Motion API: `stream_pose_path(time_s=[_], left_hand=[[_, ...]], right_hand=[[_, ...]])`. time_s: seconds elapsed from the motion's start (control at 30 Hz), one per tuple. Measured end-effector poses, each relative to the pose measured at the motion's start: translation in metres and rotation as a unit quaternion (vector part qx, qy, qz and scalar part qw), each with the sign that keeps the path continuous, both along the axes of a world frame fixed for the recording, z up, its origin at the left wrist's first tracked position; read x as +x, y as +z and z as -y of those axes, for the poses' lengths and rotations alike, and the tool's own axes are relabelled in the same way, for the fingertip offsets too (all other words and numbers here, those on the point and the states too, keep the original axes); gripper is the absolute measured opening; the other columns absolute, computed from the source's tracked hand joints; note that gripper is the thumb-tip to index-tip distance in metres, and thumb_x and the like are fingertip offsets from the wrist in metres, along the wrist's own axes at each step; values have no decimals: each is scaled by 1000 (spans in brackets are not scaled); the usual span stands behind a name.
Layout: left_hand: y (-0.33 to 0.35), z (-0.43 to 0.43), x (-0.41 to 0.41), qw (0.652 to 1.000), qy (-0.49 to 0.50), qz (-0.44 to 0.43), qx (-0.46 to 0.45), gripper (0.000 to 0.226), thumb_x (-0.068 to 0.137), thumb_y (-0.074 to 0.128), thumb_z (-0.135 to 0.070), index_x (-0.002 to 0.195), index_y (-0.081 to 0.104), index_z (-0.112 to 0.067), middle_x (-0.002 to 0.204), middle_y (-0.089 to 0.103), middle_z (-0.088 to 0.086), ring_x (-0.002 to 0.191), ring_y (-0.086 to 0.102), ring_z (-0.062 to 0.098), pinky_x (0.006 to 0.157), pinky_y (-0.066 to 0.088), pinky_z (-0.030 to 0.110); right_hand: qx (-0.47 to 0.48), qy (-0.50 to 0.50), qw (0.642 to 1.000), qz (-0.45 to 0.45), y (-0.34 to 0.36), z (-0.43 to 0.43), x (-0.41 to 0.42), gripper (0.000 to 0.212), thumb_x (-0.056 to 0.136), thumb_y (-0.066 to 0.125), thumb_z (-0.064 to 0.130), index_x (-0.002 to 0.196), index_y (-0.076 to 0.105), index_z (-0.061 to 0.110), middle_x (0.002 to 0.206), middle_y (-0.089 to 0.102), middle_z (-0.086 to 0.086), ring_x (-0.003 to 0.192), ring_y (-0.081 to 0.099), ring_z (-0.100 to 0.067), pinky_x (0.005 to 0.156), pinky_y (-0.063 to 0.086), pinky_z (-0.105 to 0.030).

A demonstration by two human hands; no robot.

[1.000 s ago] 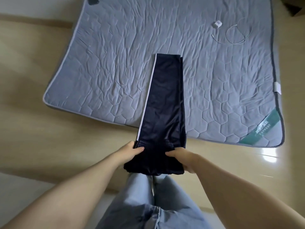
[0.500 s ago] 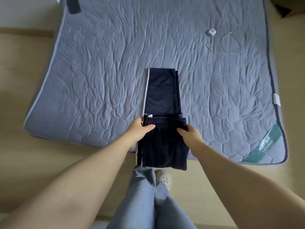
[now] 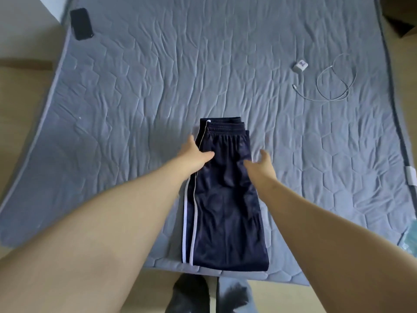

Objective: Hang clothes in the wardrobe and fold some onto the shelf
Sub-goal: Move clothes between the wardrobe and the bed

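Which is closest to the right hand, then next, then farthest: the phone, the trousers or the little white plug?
1. The trousers, in the middle, right beside the right hand.
2. The white plug, farther up on the right.
3. The phone, away in the far left corner.
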State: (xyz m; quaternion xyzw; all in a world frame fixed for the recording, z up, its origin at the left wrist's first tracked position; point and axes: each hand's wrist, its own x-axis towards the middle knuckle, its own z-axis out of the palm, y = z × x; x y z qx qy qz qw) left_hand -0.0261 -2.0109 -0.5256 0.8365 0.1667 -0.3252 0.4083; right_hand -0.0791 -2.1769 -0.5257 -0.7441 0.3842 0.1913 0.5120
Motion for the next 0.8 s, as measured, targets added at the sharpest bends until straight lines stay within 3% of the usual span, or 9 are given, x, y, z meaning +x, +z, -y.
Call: stream_pose_path(time_s=[0.07, 0.17, 0.27, 0.33, 0.43, 0.53, 0.63, 0.73, 0.8], left_hand=[[-31, 0, -23, 999, 7, -34, 17, 68, 88, 59, -31, 144, 24, -16, 139, 41, 6, 103, 46, 15, 83, 37, 26], [-83, -3, -61, 995, 32, -91, 28, 56, 90, 56, -28, 139, 33, -16, 134, 45, 6, 97, 50, 19, 81, 41, 27], [-124, -4, -88, 992, 46, -102, 60, 49, 88, 58, -24, 133, 42, -14, 131, 48, 8, 102, 54, 25, 83, 44, 28], [-144, -5, -102, 988, 35, -76, 128, 55, 85, 62, -25, 134, 42, -14, 131, 49, 8, 104, 53, 25, 82, 41, 28], [-167, -10, -111, 975, 76, -23, 207, 73, 78, 69, -30, 140, 33, -13, 138, 42, 10, 123, 45, 29, 98, 36, 37], [-192, -12, -103, 976, 164, -50, 137, 87, 74, 75, -34, 143, 26, -11, 143, 38, 11, 129, 40, 30, 107, 33, 41], [-211, -14, -86, 964, 241, -42, 100, 71, 68, 79, -37, 124, 45, -10, 127, 54, 10, 116, 52, 31, 99, 42, 43], [-217, -14, -66, 950, 309, -32, -38, 42, 70, 79, -31, 102, 58, -14, 105, 66, 5, 93, 64, 22, 83, 51, 33], [-217, -12, -56, 949, 288, -72, -108, 26, 74, 77, -27, 94, 64, -18, 94, 70, 2, 80, 68, 15, 69, 52, 25]], right_hand=[[3, 15, 998, -60, -27, 1, -22, 57, 89, 51, 22, 142, 30, 23, 103, 53, 0, 87, 57, -25, 73, 42, -28], [5, 38, 991, -131, -71, 5, -58, 48, 90, 52, 21, 136, 39, 15, 111, 52, 1, 91, 55, -21, 77, 39, -26], [4, 54, 983, -176, -105, 12, -82, 43, 89, 54, 20, 131, 45, 12, 114, 57, -7, 91, 55, -22, 76, 39, -26], [-10, 60, 980, -188, -125, 19, -91, 42, 87, 54, 19, 128, 47, 11, 111, 57, -8, 93, 56, -25, 78, 42, -28], [-76, 61, 977, -187, -148, 31, -94, 53, 84, 56, 23, 134, 40, 17, 132, 45, -9, 117, 48, -32, 99, 40, -40], [-122, 69, 974, -177, -171, 39, -85, 69, 82, 61, 33, 142, 28, 23, 144, 36, -7, 130, 35, -33, 108, 29, -43], [-100, 21, 986, -134, -192, 42, -67, 62, 76, 67, 41, 131, 39, 26, 133, 43, -9, 122, 43, -33, 105, 34, -45], [-12, -59, 995, -86, -202, 41, -48, 52, 76, 70, 36, 118, 45, 19, 116, 54, -5, 100, 56, -21, 87, 46, -35], [61, -92, 991, -73, -204, 39, -38, 38, 78, 71, 28, 107, 50, 16, 101, 61, -3, 82, 60, -15, 72, 49, -29]])
